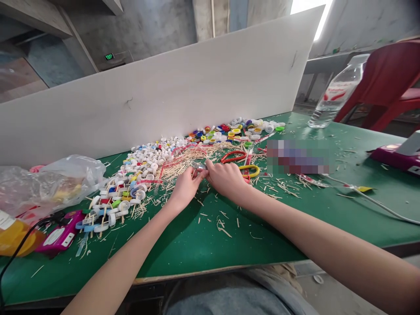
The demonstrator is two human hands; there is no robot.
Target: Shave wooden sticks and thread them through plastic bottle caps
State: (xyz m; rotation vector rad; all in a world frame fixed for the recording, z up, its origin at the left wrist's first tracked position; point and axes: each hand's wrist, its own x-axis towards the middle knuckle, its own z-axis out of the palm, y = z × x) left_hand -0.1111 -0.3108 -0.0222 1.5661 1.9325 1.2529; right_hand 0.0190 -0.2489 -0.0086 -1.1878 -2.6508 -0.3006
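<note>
My left hand (184, 188) and my right hand (226, 178) meet above the green table, with their fingers closed around a small grey-white piece (199, 166). Fingers cover much of it, so its kind is hard to make out. Just behind the hands spreads a heap of thin wooden sticks (183, 159). To the left lies a pile of mostly white bottle caps (144, 159), some with sticks through them. Scissors with red handles (233, 156) and a yellow handle loop (252, 171) rest right behind my right hand.
A white board (197, 87) stands along the back. Coloured caps (234, 131) lie before it. At left are a plastic bag (75, 173) and a purple box (61, 234). A water bottle (339, 94), white cable (380, 205) and another purple device (390, 156) are at right.
</note>
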